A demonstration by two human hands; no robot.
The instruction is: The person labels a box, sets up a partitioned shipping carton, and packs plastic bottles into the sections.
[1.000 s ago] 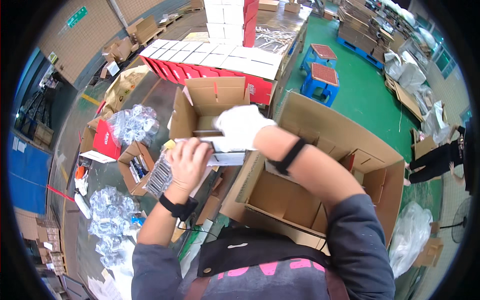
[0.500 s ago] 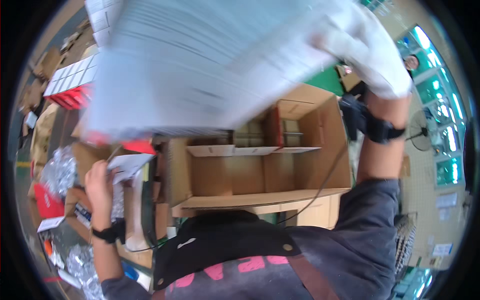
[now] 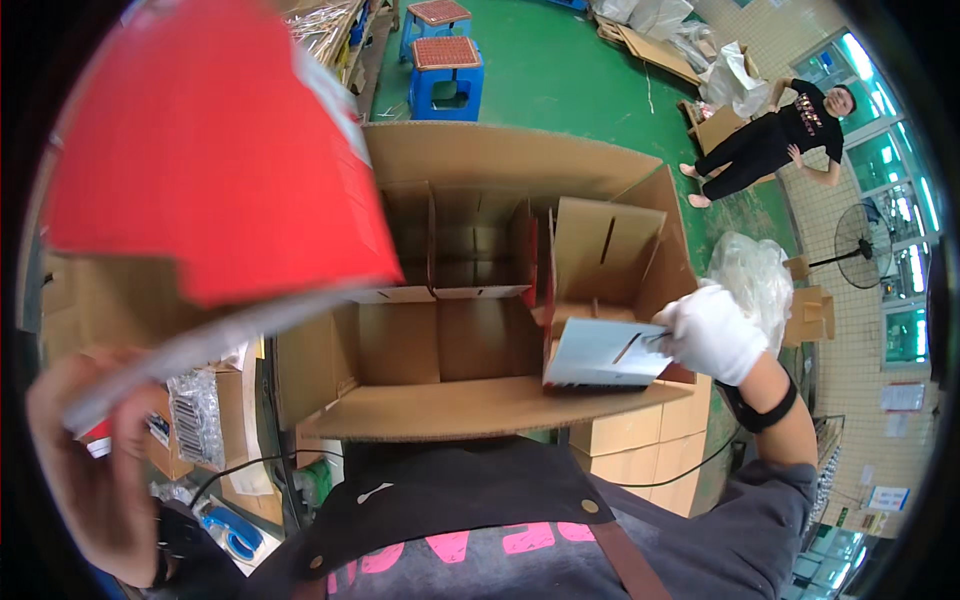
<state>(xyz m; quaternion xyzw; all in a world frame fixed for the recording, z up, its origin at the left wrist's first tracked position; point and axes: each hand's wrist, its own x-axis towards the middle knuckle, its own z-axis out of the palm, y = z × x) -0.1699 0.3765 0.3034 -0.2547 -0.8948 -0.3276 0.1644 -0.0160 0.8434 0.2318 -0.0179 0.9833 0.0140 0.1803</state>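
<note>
My left hand (image 3: pixel 95 470), bare with a dark wristband, grips the lower edge of a red flat box (image 3: pixel 200 170) held up close to the camera, blurred and filling the upper left. My right hand (image 3: pixel 712 332), in a white glove with a black wrist strap, holds a pale grey flat box (image 3: pixel 605 355) inside the right end of a large open cardboard carton (image 3: pixel 480 410). The carton has cardboard dividers (image 3: pixel 470 250) standing in its far half.
Smaller cardboard boxes (image 3: pixel 640 450) are stacked under the carton's right side. A clear plastic bag (image 3: pixel 750 275) lies beyond my right hand. Blue stools with red tops (image 3: pixel 445 65) stand on the green floor. Another person (image 3: pixel 775 135) stands at the far right. Bagged parts (image 3: pixel 195 415) lie at lower left.
The white sheet-like box held overhead by my right hand is gone; that hand has come down into the carton with a grey box. My left hand has lifted a red box up near the camera.
</note>
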